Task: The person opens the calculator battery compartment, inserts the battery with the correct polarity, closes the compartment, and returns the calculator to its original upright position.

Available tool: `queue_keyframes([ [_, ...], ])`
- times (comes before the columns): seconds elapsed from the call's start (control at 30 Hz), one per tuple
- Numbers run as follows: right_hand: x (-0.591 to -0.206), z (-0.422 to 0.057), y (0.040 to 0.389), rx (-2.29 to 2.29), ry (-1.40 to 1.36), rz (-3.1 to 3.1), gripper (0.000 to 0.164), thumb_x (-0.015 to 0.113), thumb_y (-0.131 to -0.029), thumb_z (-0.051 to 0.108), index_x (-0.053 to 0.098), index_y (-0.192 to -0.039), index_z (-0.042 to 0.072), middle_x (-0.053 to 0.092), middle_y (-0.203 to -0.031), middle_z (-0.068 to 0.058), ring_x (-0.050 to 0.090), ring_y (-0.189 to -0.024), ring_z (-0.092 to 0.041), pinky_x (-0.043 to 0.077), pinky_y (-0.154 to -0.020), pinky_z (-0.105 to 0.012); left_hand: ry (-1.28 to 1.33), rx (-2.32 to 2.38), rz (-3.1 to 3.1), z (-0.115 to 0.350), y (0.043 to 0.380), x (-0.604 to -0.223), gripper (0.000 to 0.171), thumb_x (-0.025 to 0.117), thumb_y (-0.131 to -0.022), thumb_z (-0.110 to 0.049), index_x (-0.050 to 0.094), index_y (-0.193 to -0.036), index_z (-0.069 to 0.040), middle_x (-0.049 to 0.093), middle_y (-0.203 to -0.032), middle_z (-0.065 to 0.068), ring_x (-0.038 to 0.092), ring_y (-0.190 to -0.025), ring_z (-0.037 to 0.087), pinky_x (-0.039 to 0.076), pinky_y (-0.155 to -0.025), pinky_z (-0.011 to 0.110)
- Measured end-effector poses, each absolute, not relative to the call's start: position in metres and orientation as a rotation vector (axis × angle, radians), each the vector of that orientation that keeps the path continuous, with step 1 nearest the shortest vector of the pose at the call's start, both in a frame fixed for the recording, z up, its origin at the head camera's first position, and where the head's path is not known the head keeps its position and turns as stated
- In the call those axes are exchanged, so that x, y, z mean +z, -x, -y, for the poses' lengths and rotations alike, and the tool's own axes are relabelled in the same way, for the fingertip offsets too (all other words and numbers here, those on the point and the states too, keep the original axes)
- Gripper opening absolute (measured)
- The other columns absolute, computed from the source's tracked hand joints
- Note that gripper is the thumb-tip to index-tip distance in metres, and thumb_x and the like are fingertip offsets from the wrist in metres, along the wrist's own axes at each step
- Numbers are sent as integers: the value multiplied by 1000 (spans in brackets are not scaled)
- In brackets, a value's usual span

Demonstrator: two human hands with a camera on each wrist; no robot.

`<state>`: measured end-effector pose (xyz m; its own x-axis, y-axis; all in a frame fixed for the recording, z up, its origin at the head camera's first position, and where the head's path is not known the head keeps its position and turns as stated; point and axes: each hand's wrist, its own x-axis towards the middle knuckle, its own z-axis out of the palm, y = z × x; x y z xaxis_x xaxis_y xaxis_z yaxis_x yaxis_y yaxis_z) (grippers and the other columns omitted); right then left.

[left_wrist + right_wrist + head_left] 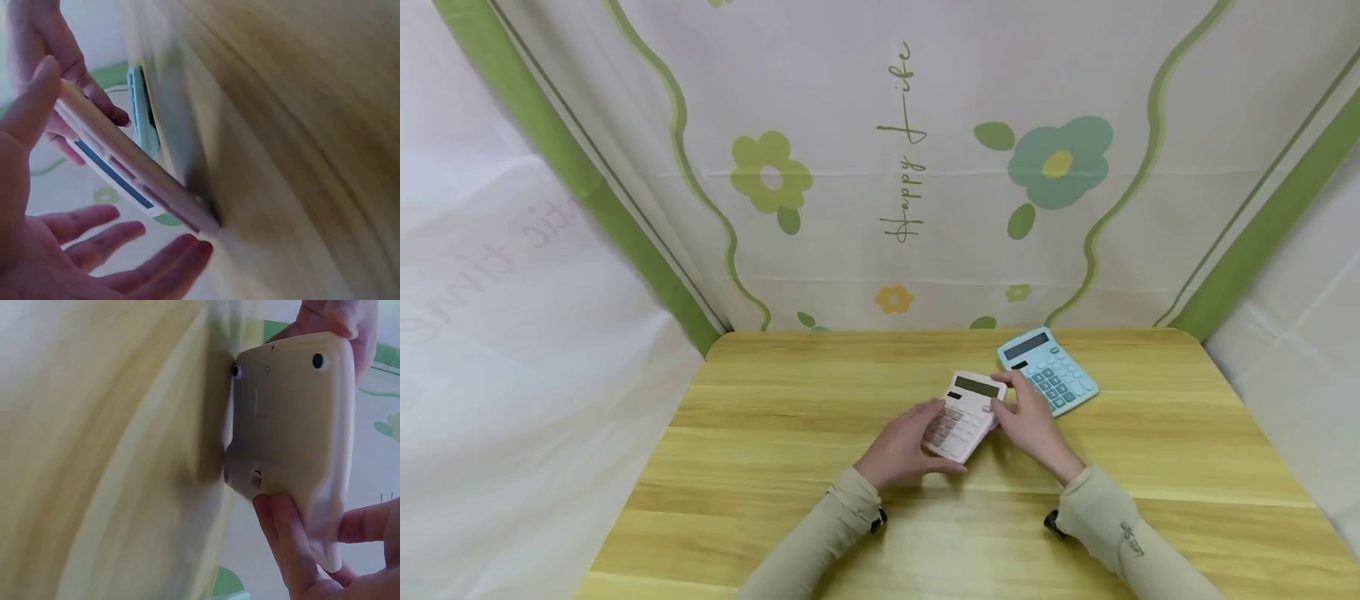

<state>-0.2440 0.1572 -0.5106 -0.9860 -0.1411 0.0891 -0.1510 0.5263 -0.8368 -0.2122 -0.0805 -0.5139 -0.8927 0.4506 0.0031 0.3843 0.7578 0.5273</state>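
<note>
A pale pink calculator [967, 429] is raised at a tilt off the tabletop, keys and display facing up. My right hand [1032, 423] grips its upper right corner, the thumb on the front and the fingers [289, 534] against the back in the right wrist view. Along the left side and lower edge is my left hand [895, 448], its fingers spread and loosely extended in the left wrist view. Its thumb [40, 94] lies at the calculator's lower edge. A light blue calculator [1078, 385] lies face up just beyond the right hand, which partly covers it.
The wooden table [760, 467] has rounded far corners. Behind it hangs a white curtain [835, 100] with flowers and wavy green lines. White cloth [512, 375] with green edging hangs at the left, and similar cloth [1300, 333] at the right.
</note>
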Motion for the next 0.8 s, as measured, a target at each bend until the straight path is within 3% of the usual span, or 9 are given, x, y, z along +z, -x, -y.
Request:
queue_keyframes([
  [0.13, -516, -159, 245, 1492, -295, 2755, 47, 60, -100, 6, 45, -145, -3, 48, -145, -32, 73, -94, -32, 56, -63, -24, -629, 770, -2852, 79, 213, -516, 110, 86, -76, -60, 37, -161, -10, 42, -163, 16, 48, -145, 33, 41, -119, 48],
  [0.37, -521, -164, 245, 1451, -320, 2814, 50, 62, -99, 3, 45, -145, -7, 50, -143, -35, 72, -97, -33, 61, -74, -29, -613, 622, -2955, 74, 216, -525, 114, 88, -74, -59, 37, -159, -4, 43, -161, 19, 52, -141, 35, 44, -117, 48],
  [0.6, -527, -167, 248, 1410, -295, 2878, 50, 63, -100, 8, 47, -145, -7, 55, -142, -31, 68, -93, -25, 57, -71, -26, -577, 465, -3034, 69, 216, -528, 119, 91, -69, -59, 37, -158, -1, 46, -158, 21, 58, -129, 40, 54, -104, 47],
  [0.8, -529, -170, 251, 1377, -341, 2879, 52, 67, -98, 9, 49, -144, -5, 56, -142, -29, 69, -105, -32, 59, -89, -45, -565, 386, -3034, 68, 213, -526, 128, 93, -65, -61, 33, -160, -1, 45, -158, 24, 56, -130, 39, 54, -103, 47],
])
